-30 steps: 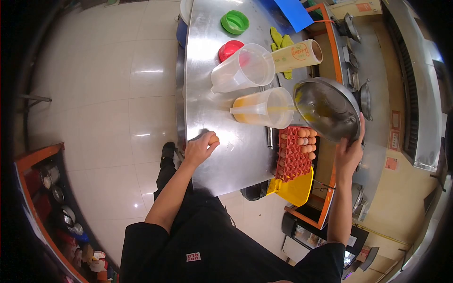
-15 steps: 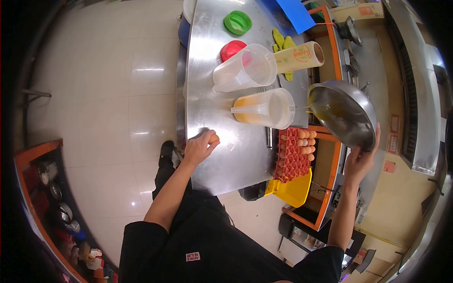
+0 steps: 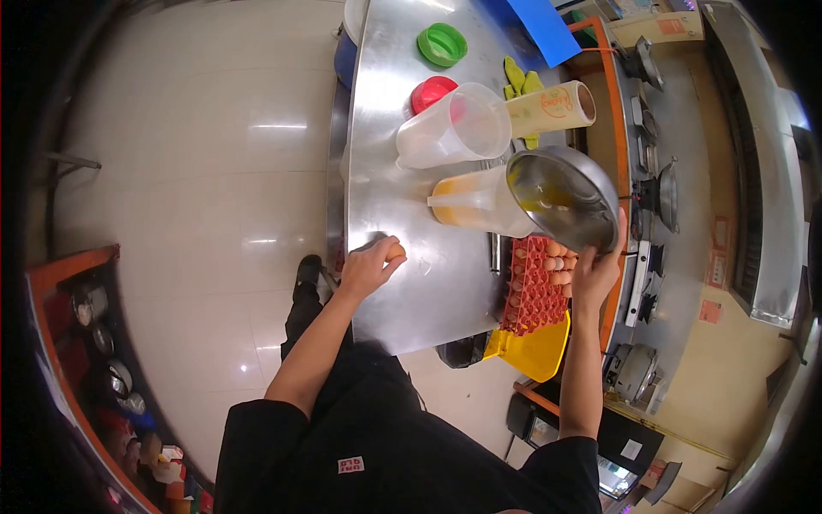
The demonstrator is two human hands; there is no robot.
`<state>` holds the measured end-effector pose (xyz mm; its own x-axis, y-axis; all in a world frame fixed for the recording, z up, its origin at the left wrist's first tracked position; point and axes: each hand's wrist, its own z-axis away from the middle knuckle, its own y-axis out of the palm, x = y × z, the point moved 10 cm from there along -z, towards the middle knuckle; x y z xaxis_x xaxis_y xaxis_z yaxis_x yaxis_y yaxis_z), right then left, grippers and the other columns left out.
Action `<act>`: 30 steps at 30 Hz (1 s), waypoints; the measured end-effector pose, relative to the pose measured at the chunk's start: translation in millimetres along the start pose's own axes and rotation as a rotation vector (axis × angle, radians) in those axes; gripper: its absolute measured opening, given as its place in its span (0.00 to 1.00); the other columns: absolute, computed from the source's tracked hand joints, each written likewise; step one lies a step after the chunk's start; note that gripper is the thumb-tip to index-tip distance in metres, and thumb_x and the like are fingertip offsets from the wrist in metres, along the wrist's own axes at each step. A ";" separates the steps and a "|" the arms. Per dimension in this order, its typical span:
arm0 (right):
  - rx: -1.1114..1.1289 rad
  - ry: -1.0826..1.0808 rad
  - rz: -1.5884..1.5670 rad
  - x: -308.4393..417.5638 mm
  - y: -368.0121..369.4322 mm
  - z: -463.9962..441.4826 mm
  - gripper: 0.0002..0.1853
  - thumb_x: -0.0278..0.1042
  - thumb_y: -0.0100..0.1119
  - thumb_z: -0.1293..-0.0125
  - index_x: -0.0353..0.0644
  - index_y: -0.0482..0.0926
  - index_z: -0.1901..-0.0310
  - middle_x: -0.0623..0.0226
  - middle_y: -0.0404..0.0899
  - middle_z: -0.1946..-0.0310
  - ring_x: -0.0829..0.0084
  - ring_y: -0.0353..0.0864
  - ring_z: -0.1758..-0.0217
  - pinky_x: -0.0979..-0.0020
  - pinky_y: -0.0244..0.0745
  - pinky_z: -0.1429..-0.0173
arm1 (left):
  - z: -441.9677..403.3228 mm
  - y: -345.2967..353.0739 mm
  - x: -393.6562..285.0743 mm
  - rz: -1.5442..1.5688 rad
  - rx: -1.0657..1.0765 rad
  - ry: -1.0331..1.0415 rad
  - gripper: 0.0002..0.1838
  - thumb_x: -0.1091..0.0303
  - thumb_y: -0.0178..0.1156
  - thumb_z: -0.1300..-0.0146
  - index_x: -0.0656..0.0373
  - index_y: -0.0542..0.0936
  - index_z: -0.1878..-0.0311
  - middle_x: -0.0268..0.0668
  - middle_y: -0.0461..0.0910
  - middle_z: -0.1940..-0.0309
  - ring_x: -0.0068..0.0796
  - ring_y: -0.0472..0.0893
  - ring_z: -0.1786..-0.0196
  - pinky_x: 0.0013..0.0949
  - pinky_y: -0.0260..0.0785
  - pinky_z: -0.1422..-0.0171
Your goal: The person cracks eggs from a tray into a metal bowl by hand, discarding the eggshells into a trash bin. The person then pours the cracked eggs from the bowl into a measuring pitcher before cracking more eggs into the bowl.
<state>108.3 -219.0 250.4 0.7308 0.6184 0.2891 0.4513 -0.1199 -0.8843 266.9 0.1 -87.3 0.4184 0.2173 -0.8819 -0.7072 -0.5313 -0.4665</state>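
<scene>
My left hand (image 3: 372, 267) is closed around a brown egg (image 3: 395, 252) near the edge of the steel table. My right hand (image 3: 597, 276) grips the rim of a steel mixing bowl (image 3: 575, 193), which is tipped on its side with yellow egg liquid inside. The bowl overlaps the mouth of a clear plastic pitcher (image 3: 479, 201) containing orange-yellow liquid; whether they touch I cannot tell. Beside it stands a second clear pitcher (image 3: 449, 128). A red egg tray (image 3: 533, 295) with brown eggs (image 3: 558, 264) lies below the bowl, partly behind my right hand.
On the steel table (image 3: 411, 300) are a green lid (image 3: 443, 44), a red lid (image 3: 432, 92), a printed roll of wrap (image 3: 552, 110) and yellow-green gloves (image 3: 514, 75). A yellow bin (image 3: 541, 351) sits off the table's near edge. Stoves with a wok (image 3: 668, 197) line the right side.
My right hand has moved the bowl left, from beside the pitcher to over its mouth. My left hand still holds the egg in nearly the same place.
</scene>
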 end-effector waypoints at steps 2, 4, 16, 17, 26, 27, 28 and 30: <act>-0.050 -0.074 0.019 4.4 -4.1 1.4 0.41 0.15 0.47 0.35 0.56 0.58 0.21 0.47 0.86 0.58 0.59 0.90 0.61 0.63 0.82 0.53 | 0.0 0.0 -0.8 0.001 -0.012 0.014 0.23 0.50 0.66 0.34 0.52 0.76 0.42 0.42 0.87 0.58 0.50 0.86 0.63 0.45 0.80 0.58; -0.034 -0.112 0.085 1.4 2.0 2.9 0.40 0.16 0.48 0.34 0.56 0.57 0.21 0.48 0.86 0.58 0.58 0.89 0.63 0.62 0.81 0.54 | 0.0 -0.5 -1.6 0.000 -0.032 0.037 0.23 0.50 0.66 0.34 0.52 0.76 0.42 0.42 0.87 0.59 0.50 0.86 0.63 0.46 0.80 0.58; 0.034 0.283 -0.254 -112.8 31.5 6.9 0.27 0.26 0.46 0.31 0.38 0.63 0.30 0.53 0.83 0.59 0.66 0.83 0.68 0.66 0.78 0.59 | 0.7 -0.5 -0.8 0.014 -0.027 0.032 0.22 0.49 0.65 0.33 0.51 0.77 0.43 0.41 0.87 0.59 0.48 0.86 0.64 0.45 0.79 0.59; 0.061 0.345 -0.383 -126.7 38.5 8.3 0.26 0.26 0.46 0.31 0.37 0.64 0.31 0.56 0.82 0.62 0.69 0.80 0.72 0.68 0.77 0.63 | 0.5 -1.0 -1.0 0.008 -0.023 0.027 0.22 0.49 0.65 0.33 0.51 0.77 0.43 0.41 0.87 0.59 0.47 0.86 0.64 0.44 0.79 0.59; 0.311 0.992 -1.035 -173.2 101.0 69.1 0.08 0.32 0.48 0.33 0.44 0.67 0.71 0.74 0.62 0.85 0.83 0.58 0.86 0.80 0.54 0.85 | -0.6 3.9 -1.3 0.001 0.009 0.035 0.21 0.50 0.64 0.32 0.51 0.76 0.43 0.41 0.87 0.57 0.48 0.86 0.61 0.45 0.79 0.57; 0.347 1.042 -1.134 -166.0 105.1 73.4 0.06 0.31 0.48 0.33 0.45 0.67 0.70 0.74 0.62 0.85 0.83 0.59 0.86 0.80 0.54 0.85 | -0.9 4.3 -1.8 0.003 0.034 0.016 0.20 0.51 0.64 0.31 0.51 0.76 0.42 0.41 0.86 0.57 0.49 0.86 0.61 0.46 0.79 0.56; 0.382 1.090 -1.235 -158.0 108.4 77.7 0.05 0.30 0.49 0.34 0.46 0.66 0.68 0.75 0.62 0.84 0.83 0.60 0.86 0.81 0.54 0.85 | -1.0 5.5 -1.8 0.005 0.061 -0.001 0.20 0.52 0.63 0.31 0.51 0.76 0.42 0.42 0.86 0.56 0.50 0.86 0.60 0.47 0.78 0.55; 0.401 1.171 -1.409 -141.7 111.3 84.7 0.05 0.32 0.50 0.33 0.49 0.67 0.68 0.75 0.62 0.85 0.84 0.60 0.86 0.83 0.53 0.86 | -1.0 6.0 -1.8 -0.004 0.047 0.003 0.19 0.52 0.63 0.31 0.51 0.77 0.43 0.41 0.86 0.57 0.50 0.86 0.60 0.46 0.78 0.56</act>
<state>11.6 -254.1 80.0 -0.0091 -0.7087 0.7055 0.9518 0.2102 0.2235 262.5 -4.3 -88.5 0.4227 0.2172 -0.8799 -0.7313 -0.4917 -0.4727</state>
